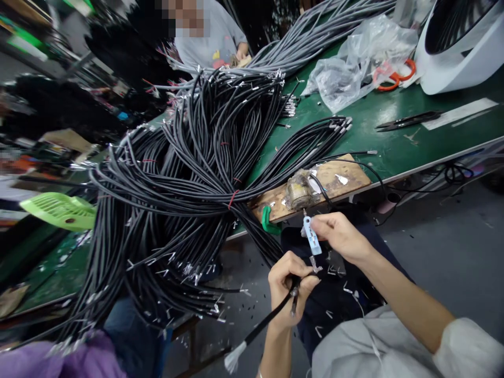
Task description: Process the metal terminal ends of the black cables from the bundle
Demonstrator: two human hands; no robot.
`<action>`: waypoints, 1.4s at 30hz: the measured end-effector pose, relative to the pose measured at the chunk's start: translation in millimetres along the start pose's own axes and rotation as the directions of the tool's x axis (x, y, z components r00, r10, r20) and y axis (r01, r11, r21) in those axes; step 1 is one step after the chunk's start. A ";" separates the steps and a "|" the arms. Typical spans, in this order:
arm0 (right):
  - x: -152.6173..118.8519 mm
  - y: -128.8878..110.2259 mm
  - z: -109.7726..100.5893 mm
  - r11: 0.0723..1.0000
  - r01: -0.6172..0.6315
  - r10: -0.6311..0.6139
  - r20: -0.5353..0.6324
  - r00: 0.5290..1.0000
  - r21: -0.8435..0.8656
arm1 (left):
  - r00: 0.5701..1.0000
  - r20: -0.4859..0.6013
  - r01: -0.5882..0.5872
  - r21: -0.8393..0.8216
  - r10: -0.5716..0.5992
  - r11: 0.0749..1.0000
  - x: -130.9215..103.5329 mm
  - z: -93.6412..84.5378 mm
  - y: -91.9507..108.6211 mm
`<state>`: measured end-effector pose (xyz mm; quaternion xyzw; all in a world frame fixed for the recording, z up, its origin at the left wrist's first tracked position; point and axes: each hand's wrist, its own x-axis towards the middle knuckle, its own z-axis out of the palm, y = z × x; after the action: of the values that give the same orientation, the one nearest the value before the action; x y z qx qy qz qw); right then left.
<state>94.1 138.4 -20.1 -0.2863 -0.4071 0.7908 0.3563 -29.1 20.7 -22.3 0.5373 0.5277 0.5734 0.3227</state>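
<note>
My left hand [289, 286] is closed round a black cable [271, 316]. One end of this cable, with pale frayed strands, hangs to the lower left; between my thumb and forefinger sticks up a short silvery stripped end [314, 264]. Just above that, my right hand [338, 233] pinches a small light-blue plastic tool [312, 236] with a hole near its top; its exact kind is unclear. The tool's top is near a tape-wrapped lump [300, 190] on a wooden board [344, 176]. Whether the tool touches the lump or the cable end, I cannot tell.
Large bundles of black cables [189, 181] cover the green table [378, 131]. Behind lie grey cables [311, 42], a plastic bag [346, 63], orange-handled scissors [388, 79] and dark tweezers-like tool [409, 121]. A green clamp-like piece [269, 223] sits at the board's edge. Another person [212, 31] sits opposite.
</note>
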 end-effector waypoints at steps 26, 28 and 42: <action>-70.6 6.6 -11.0 0.497 0.581 -0.497 0.338 0.799 -0.644 | 0.941 0.316 0.047 0.233 -0.121 0.971 18.2 -3.7 6.8; -71.0 7.6 -0.8 0.415 0.625 -0.536 0.377 0.755 -0.662 | 0.938 0.320 0.043 0.275 -0.134 0.960 19.1 -4.9 8.5; -55.0 58.0 20.4 0.958 0.275 -0.261 -0.147 0.954 0.084 | 0.994 -0.020 0.105 0.275 -0.104 0.956 -8.0 5.0 3.2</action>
<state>91.9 61.6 -50.0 -0.2623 -0.3758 0.7339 0.5014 -21.9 13.7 -22.2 0.5468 0.6307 0.4780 0.2733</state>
